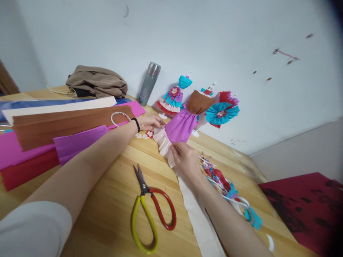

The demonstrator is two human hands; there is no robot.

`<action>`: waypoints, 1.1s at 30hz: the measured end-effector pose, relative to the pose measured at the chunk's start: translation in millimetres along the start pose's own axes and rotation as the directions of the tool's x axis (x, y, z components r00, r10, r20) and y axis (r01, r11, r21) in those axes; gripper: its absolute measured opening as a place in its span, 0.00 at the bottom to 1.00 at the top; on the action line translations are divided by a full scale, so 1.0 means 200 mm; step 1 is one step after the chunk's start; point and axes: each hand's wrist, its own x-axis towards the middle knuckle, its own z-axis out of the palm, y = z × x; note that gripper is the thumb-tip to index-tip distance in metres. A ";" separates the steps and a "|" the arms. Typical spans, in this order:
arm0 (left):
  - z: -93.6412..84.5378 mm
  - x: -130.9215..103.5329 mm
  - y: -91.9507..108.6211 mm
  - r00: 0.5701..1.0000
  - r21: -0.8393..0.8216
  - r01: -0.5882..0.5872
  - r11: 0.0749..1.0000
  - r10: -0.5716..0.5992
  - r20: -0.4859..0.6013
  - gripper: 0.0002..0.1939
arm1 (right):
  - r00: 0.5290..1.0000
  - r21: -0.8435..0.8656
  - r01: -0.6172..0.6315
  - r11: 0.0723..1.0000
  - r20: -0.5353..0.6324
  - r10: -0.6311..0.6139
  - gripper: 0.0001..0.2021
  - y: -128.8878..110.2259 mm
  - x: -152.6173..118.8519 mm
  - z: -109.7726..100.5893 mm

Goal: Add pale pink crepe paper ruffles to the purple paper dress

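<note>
Below a purple skirt [180, 125], pale ruffles [163, 142] are pinched by left hand [150, 122] and right hand [187, 159]. The hands are spaced apart.

I see a brown bodice [198, 102], purple skirt [181, 125] and pale pink ruffle [163, 142], and scissors [144, 189] with yellow and red handles [133, 222].

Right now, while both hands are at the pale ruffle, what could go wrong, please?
The pale strip runs close along the right forearm, so a careless move might drag it and disturb the pale ruffle below the purple skirt. The scissors lie between the arms, blade tips slightly apart; a bare forearm could brush against them.
</note>
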 end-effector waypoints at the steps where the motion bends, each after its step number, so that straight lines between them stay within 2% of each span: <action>1: 0.00 0.00 0.00 1.000 0.002 0.000 1.000 0.000 0.012 0.14 | 1.000 0.004 -0.002 1.000 0.000 0.002 0.11 0.00 0.00 0.00; 5: -0.01 -0.02 0.02 0.996 0.019 0.015 1.000 -0.016 0.089 0.11 | 1.000 0.035 0.006 0.999 0.005 -0.006 0.11 0.00 0.00 -0.01; 9: -0.01 -0.04 0.03 0.989 0.048 0.034 0.998 -0.041 0.143 0.13 | 1.000 0.081 0.015 0.997 0.012 -0.016 0.11 -0.01 0.00 -0.01; 12: -0.01 -0.04 0.04 0.990 0.075 0.023 0.997 -0.033 0.134 0.13 | 1.000 0.118 0.008 0.993 0.010 -0.009 0.11 -0.02 0.00 -0.02; 15: -0.03 -0.05 0.05 0.994 0.110 -0.013 0.994 0.001 0.105 0.07 | 1.000 0.161 -0.018 0.987 -0.005 0.019 0.12 -0.03 0.01 -0.04; 20: -0.03 -0.08 0.13 0.995 0.212 -0.024 0.977 0.001 0.104 0.05 | 0.996 0.271 -0.086 0.959 -0.007 0.091 0.10 -0.04 0.04 -0.10; 25: 0.00 -0.13 0.25 0.993 0.310 -0.039 0.950 0.004 0.114 0.07 | 0.988 0.431 -0.153 0.889 0.049 0.146 0.10 -0.05 0.07 -0.14; 29: 0.08 -0.16 0.36 0.986 0.308 -0.154 0.939 0.126 0.108 0.05 | 0.980 0.553 -0.196 0.810 0.073 0.187 0.11 -0.06 0.10 -0.21; 33: 0.19 -0.17 0.43 0.964 0.307 -0.264 0.914 0.246 0.097 0.02 | 0.941 0.691 -0.289 0.663 0.075 0.331 0.09 -0.06 0.16 -0.35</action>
